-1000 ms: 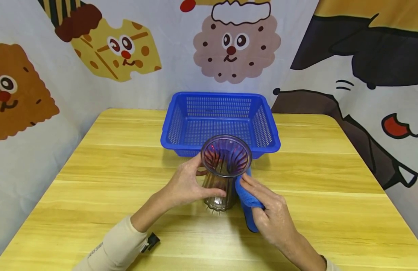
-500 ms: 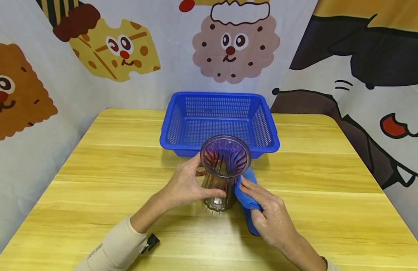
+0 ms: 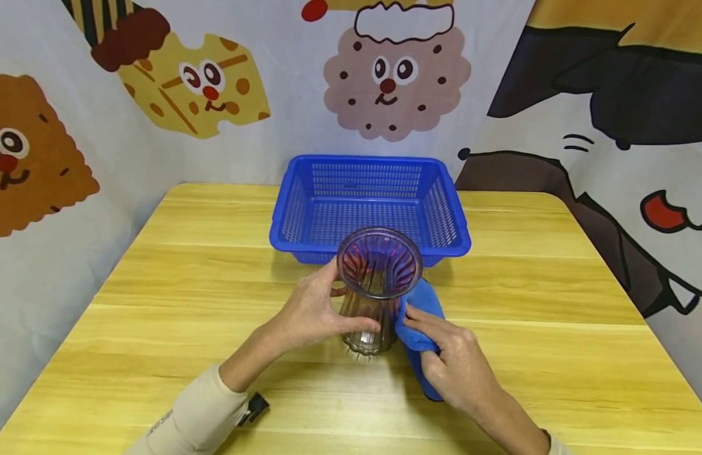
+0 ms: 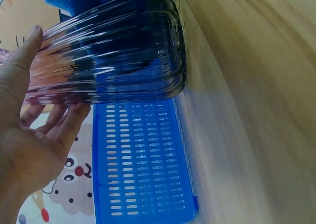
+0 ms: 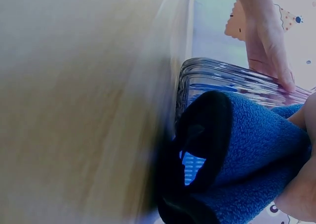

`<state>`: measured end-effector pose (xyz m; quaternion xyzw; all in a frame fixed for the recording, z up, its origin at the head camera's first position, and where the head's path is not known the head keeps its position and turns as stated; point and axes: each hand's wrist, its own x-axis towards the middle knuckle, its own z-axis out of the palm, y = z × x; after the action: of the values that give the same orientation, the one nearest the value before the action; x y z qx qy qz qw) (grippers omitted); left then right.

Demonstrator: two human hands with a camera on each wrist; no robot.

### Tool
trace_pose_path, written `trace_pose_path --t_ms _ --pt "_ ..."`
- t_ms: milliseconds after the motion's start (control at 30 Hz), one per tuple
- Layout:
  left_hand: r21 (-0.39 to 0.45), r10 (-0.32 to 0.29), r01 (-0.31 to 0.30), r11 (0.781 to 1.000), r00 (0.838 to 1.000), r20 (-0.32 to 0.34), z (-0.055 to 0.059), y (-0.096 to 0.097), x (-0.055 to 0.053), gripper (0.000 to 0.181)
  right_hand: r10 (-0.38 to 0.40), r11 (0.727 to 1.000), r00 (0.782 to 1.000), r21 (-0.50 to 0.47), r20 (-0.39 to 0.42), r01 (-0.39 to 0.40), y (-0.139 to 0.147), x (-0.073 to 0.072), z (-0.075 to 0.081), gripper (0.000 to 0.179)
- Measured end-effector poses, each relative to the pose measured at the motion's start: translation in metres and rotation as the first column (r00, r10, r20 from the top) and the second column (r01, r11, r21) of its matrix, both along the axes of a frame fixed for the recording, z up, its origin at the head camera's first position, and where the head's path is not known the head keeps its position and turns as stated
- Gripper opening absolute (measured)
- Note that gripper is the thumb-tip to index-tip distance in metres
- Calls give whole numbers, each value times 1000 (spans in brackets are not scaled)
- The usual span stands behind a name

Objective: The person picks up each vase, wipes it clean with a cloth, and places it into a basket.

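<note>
A ribbed, purple-tinted glass vase (image 3: 369, 322) with a flared rim stands upright on the wooden table in the head view. My left hand (image 3: 311, 313) grips it from the left, thumb across the front and fingers round the back. On the vase's other side, my right hand (image 3: 455, 357) pinches a blue cloth (image 3: 421, 309) and holds it against the glass just below the rim. The cloth's lower end hangs down beside the vase. In the right wrist view, the fluffy cloth (image 5: 261, 150) with its dark edging covers part of the vase (image 5: 212, 78).
Right behind the vase sits a blue plastic basket (image 3: 362, 249) with slotted walls. The wooden table (image 3: 186, 284) reaches back to a curtain (image 3: 294, 95) printed with cartoon snacks. A small black clip (image 3: 254, 407) is by the left sleeve.
The cloth has shifted on the vase's right side, with more of it spread out behind my right fingertips and its lower end slightly lower. The vase and left hand stay in place.
</note>
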<state>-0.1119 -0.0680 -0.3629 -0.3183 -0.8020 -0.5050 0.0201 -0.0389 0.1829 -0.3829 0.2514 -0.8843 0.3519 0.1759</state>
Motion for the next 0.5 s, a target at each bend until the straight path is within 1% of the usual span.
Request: trace_pose_path --t_ms 200,367,500 --pt "-6 1 -1 1000 1000 6 0 0 1 103 1 1000 999 20 50 -2 1 -2 -3 43" --pt "-5 0 0 1000 1000 15 1 0 0 103 -9 998 995 57 97 4 2 -4 -4 42" --pt "-11 -2 2 1000 1000 9 2 0 0 104 -32 995 988 98 153 17 1 -4 -3 43"
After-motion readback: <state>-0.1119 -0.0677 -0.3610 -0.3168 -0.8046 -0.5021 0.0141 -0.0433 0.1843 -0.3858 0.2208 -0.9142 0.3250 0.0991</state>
